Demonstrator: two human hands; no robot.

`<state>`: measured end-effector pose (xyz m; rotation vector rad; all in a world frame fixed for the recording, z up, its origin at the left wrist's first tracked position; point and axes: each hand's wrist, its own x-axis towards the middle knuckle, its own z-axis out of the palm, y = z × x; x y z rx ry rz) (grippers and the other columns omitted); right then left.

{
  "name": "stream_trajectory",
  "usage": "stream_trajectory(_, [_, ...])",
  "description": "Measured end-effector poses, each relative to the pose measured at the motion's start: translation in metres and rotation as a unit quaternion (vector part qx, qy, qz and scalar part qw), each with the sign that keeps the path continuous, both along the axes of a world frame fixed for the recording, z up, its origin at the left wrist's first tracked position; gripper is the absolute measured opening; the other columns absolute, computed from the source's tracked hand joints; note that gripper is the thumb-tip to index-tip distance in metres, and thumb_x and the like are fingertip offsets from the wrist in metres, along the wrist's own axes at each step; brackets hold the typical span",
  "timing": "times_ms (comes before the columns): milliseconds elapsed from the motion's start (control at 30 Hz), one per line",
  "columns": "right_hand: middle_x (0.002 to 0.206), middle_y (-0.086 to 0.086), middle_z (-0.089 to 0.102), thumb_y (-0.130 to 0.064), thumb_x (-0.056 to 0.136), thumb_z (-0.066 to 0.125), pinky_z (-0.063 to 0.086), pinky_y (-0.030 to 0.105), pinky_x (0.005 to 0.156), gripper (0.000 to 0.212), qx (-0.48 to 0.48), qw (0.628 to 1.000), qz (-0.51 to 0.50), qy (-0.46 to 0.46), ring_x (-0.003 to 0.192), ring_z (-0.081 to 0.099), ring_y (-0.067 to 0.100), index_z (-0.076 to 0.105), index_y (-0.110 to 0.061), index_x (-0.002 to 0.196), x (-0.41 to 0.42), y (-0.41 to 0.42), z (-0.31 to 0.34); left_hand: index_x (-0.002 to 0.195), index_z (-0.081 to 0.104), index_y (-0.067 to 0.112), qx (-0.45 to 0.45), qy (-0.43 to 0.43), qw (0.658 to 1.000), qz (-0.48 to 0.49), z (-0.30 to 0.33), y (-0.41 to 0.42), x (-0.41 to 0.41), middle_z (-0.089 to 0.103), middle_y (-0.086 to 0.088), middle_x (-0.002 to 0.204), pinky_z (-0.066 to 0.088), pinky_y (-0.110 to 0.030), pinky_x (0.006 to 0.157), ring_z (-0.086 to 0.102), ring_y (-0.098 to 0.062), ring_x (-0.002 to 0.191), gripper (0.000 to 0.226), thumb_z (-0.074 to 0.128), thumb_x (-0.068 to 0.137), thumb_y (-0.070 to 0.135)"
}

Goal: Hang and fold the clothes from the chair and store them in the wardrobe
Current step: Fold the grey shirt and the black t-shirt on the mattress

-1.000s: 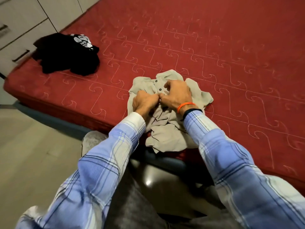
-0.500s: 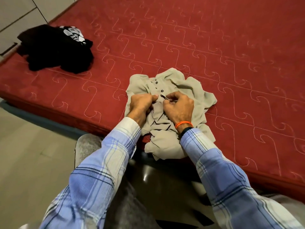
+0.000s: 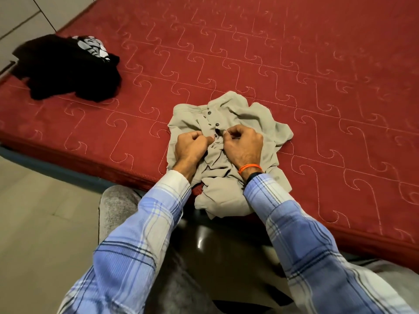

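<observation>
The beige shirt (image 3: 229,141) lies crumpled on the red bed (image 3: 294,64), near its front edge, with the lower part hanging over that edge. The left hand (image 3: 192,147) and the right hand (image 3: 243,146) sit close together on the button strip. Both have their fingers curled tight, each pinching a fold of shirt fabric beside a dark button (image 3: 217,124). This appears to be a buttoning step ahead of folding.

Risks from this position:
- Overhang: the hanging part could drag the shirt off the bed if both pinches release together.
- Misalignment: the fabric is bunched, so a button may go into the wrong hole and skew the later fold.
- Creasing: folding without first flattening would set the wrinkles.

A black garment (image 3: 68,69) lies well apart, near the bed's far left corner.
</observation>
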<state>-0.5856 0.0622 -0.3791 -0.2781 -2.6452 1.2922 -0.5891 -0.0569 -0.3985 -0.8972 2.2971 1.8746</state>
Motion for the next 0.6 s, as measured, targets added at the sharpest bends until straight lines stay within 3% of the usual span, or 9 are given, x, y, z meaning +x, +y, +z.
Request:
stream_trajectory(67, [0.079,-0.003,0.074,-0.024,0.083,0.069,0.055,0.026,0.079,0.009,-0.008,1.0,0.003,0.023,0.074,0.067,0.011,0.076,-0.017,0.083,0.001,0.001,-0.001,0.059,0.068,0.019,0.014,0.01,1.0,-0.015,-0.001,-0.002,0.001,0.053,0.007,0.047,0.036,-0.031,0.058,0.042,-0.015,0.048,0.017,0.079,0.061,0.032])
stream_trajectory(167, [0.08,-0.002,0.074,-0.019,0.084,0.07,0.048,0.005,0.067,0.008,-0.021,0.998,0.03,0.05,0.066,0.064,0.006,0.075,-0.012,0.085,0.002,0.002,-0.005,0.069,0.071,0.012,0.023,0.014,0.999,-0.026,-0.003,-0.004,0.0,0.053,0.006,0.048,0.034,-0.028,0.056,0.039,-0.013,0.045,0.02,0.079,0.068,0.03])
stream_trajectory(233, [0.084,0.002,0.073,-0.014,0.083,0.071,0.043,-0.001,0.062,0.007,-0.02,0.996,0.053,0.071,0.064,0.064,0.006,0.074,-0.009,0.087,0.004,0.002,-0.009,0.072,0.069,0.007,0.023,0.013,0.999,-0.036,-0.003,-0.005,0.0,0.052,0.005,0.05,0.032,-0.025,0.053,0.038,-0.013,0.044,0.025,0.078,0.071,0.03])
stream_trajectory(333, [0.087,0.007,0.072,-0.009,0.08,0.071,0.046,0.0,0.064,0.009,-0.009,0.992,0.081,0.096,0.064,0.064,0.007,0.075,-0.008,0.089,0.004,0.001,-0.015,0.074,0.066,-0.001,0.047,0.012,0.997,-0.057,-0.002,-0.007,0.002,0.053,-0.001,0.056,0.032,-0.021,0.047,0.039,-0.01,0.041,0.025,0.075,0.081,0.021])
stream_trajectory(400, [0.086,0.005,0.071,-0.009,0.078,0.071,0.053,0.01,0.067,0.011,0.003,0.989,0.092,0.116,0.066,0.065,0.01,0.076,-0.011,0.088,0.004,0.0,-0.017,0.066,0.062,0.006,0.066,0.014,0.996,-0.066,-0.001,-0.008,0.002,0.054,-0.003,0.058,0.036,-0.018,0.045,0.041,-0.008,0.04,0.024,0.071,0.086,0.015])
stream_trajectory(467, [0.084,0.003,0.071,-0.011,0.077,0.071,0.054,0.016,0.069,0.012,0.018,0.986,0.095,0.137,0.067,0.065,0.011,0.077,-0.013,0.087,0.005,-0.001,-0.02,0.064,0.059,0.012,0.067,0.024,0.996,-0.055,-0.004,-0.007,0.001,0.056,-0.006,0.062,0.039,-0.023,0.051,0.045,-0.014,0.047,0.024,0.073,0.082,0.02])
stream_trajectory(600, [0.083,0.001,0.07,-0.012,0.078,0.072,0.051,0.009,0.067,0.012,0.027,0.983,0.1,0.153,0.066,0.064,0.008,0.077,-0.013,0.089,0.008,0.0,-0.023,0.049,0.057,0.02,0.059,0.019,0.998,-0.015,-0.005,-0.004,0.002,0.056,0.001,0.055,0.04,-0.034,0.06,0.048,-0.018,0.056,0.027,0.07,0.066,0.036])
